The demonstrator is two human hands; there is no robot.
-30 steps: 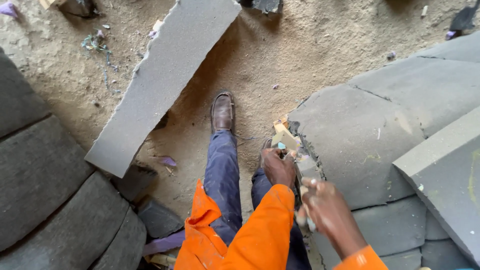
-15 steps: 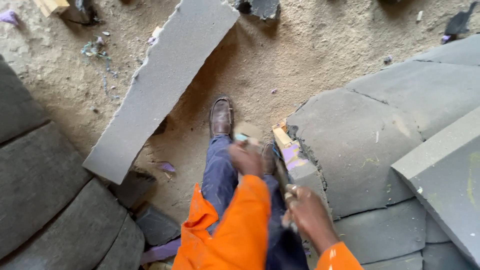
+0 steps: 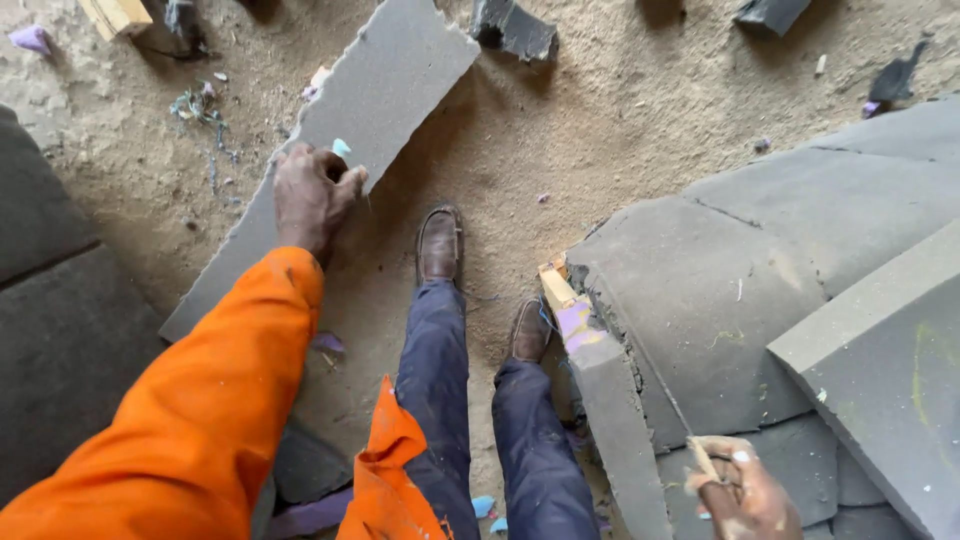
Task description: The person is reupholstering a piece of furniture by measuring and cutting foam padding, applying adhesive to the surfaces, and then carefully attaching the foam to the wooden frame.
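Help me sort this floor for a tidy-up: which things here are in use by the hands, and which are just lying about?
In use:
- left hand on the long grey foam strip
- right hand gripping a thin tool, kind unclear, over the stacked grey foam slabs

Lying about:
- dark foam offcut
- wood block
- purple scrap
- thread tangle

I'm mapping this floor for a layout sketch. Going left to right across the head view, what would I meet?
Dark foam blocks → left hand on the long grey slab → left shoe → right shoe → wooden strip → stacked grey foam sheets → right hand.
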